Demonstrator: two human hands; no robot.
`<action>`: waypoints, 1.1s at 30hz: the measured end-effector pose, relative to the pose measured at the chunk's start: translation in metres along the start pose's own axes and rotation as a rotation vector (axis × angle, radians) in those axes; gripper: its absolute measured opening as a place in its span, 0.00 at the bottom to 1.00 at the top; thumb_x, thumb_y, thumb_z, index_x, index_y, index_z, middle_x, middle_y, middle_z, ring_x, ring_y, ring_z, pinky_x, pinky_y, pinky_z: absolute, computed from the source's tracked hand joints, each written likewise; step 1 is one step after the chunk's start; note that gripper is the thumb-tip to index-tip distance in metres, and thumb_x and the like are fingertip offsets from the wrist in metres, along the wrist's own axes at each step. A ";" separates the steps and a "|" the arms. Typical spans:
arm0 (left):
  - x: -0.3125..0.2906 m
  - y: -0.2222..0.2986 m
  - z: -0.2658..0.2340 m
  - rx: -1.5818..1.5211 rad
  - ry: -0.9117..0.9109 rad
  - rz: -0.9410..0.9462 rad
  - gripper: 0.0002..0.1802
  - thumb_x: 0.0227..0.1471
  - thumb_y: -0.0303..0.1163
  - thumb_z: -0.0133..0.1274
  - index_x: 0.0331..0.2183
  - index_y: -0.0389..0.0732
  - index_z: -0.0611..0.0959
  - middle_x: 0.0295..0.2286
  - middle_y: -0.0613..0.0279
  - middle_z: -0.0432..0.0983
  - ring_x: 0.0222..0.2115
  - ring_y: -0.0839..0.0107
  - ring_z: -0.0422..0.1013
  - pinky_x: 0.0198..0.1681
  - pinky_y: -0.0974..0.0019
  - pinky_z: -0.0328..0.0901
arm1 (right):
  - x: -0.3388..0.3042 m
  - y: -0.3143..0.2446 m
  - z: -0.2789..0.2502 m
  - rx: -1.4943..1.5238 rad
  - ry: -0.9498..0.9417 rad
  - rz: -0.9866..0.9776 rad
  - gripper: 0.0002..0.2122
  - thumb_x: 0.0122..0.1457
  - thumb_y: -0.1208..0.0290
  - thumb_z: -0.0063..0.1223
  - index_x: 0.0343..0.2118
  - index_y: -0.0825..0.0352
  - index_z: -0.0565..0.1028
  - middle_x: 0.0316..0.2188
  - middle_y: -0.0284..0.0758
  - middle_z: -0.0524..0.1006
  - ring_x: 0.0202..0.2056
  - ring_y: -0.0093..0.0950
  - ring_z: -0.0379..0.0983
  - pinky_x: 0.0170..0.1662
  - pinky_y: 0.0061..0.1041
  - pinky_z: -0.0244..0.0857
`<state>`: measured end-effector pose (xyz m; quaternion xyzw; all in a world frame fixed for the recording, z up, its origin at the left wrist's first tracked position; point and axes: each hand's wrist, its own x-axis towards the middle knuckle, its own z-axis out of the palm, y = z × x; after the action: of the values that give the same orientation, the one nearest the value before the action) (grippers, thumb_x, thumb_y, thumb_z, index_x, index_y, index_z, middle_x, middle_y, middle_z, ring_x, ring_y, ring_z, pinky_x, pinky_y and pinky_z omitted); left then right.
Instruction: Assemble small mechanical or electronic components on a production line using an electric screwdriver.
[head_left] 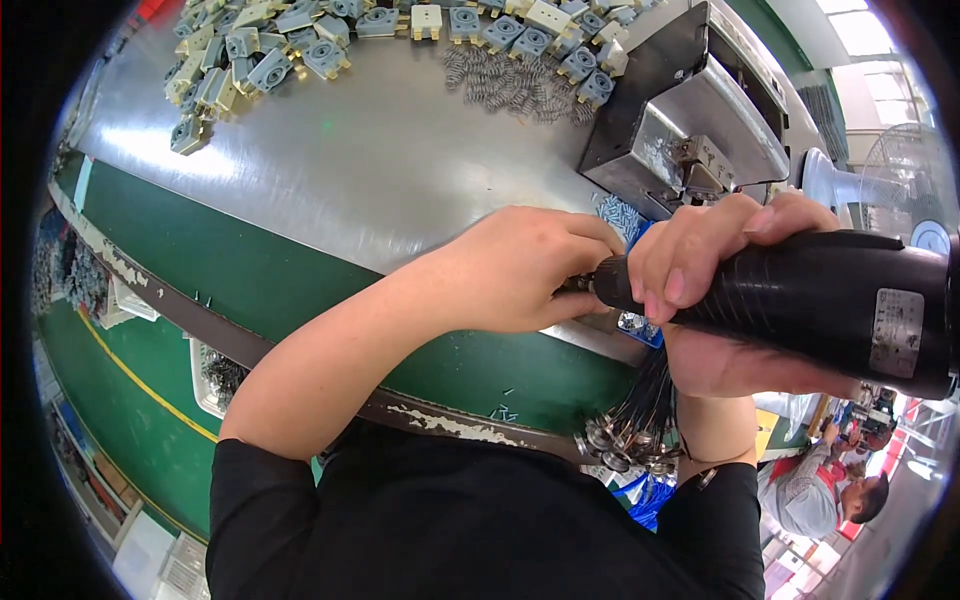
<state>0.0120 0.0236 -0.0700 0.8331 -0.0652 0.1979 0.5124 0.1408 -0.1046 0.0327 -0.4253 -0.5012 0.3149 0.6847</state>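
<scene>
The right hand (700, 260) is wrapped firmly around the ribbed front of a black power screwdriver (790, 305), which lies sideways across the view at right, its nose toward the left hand (545, 265). The left hand curls at that nose, thumb and fingers on either side of the tip; whether they pinch the tip or a small part cannot be told. Partly hidden behind the hands is a blue tray (641, 330) of small metal pieces, with a heap of screws (618, 213) just above. Below the right hand hangs a bundle of black leads (652, 388) with round metal ends (622, 447); a few loose screws (505, 411) lie to its left on the green surface (250, 232). Beyond the hands, a bare metal sheet (370, 150) extends to a metal fixture (690, 130) at right, a pile of coil springs (510, 85), and many grey-and-cream blocks (270, 70) along the far side. At the right margin stand a fan (900, 170) and, lower, another person (815, 490).
</scene>
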 end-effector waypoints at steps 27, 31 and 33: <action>-0.001 0.023 0.012 0.194 0.076 0.276 0.21 0.37 0.29 0.77 0.37 0.42 0.86 0.35 0.59 0.85 0.38 0.57 0.82 0.50 0.52 0.75 | 0.001 -0.038 -0.061 -0.638 0.065 0.056 0.54 0.64 0.27 0.42 0.76 0.68 0.38 0.62 0.50 0.71 0.63 0.37 0.70 0.65 0.36 0.63; -0.006 0.025 0.016 0.098 0.073 0.180 0.20 0.37 0.27 0.76 0.36 0.42 0.87 0.35 0.59 0.86 0.39 0.58 0.82 0.53 0.51 0.74 | -0.030 -0.043 -0.067 -1.075 0.102 -0.315 0.31 0.60 0.62 0.63 0.61 0.76 0.67 0.50 0.48 0.74 0.46 0.44 0.73 0.51 0.36 0.68; -0.006 0.028 0.014 0.128 0.060 0.110 0.18 0.38 0.26 0.76 0.35 0.41 0.87 0.35 0.59 0.86 0.40 0.59 0.82 0.55 0.51 0.72 | -0.048 -0.043 -0.067 -1.183 0.127 -0.398 0.22 0.55 0.64 0.67 0.48 0.73 0.77 0.41 0.45 0.78 0.40 0.42 0.75 0.43 0.35 0.70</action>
<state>0.0016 -0.0026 -0.0543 0.8529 -0.0827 0.2542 0.4484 0.1905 -0.1822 0.0422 -0.6486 -0.6186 -0.1753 0.4072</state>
